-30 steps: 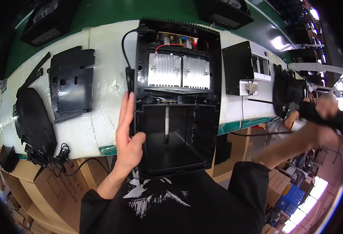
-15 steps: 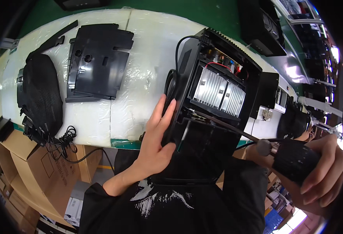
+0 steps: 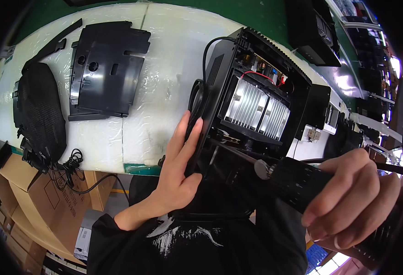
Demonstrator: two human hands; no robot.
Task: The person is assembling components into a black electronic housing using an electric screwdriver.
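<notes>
An open black device housing (image 3: 252, 105) stands at the table's front edge, with silver finned heat sinks (image 3: 256, 110) and red wires inside. My left hand (image 3: 180, 169) lies flat against its left side wall, fingers stretched upward beside a black cable (image 3: 197, 94). My right hand (image 3: 357, 197) is wrapped around a black electric screwdriver (image 3: 297, 183). Its thin metal bit (image 3: 233, 151) reaches into the lower part of the housing, just under the heat sinks.
A black moulded plastic panel (image 3: 103, 68) lies on the white padded table (image 3: 164, 78) to the left. Further left are a black mesh grille (image 3: 41, 110) and a coil of cable (image 3: 71, 162). Cardboard boxes (image 3: 41, 197) stand below the table. More black housings (image 3: 311, 27) sit behind.
The view swung left and closer. My right hand brought the screwdriver in from the right, and its bit now reaches into the housing. The left hand stays on the housing's side.
</notes>
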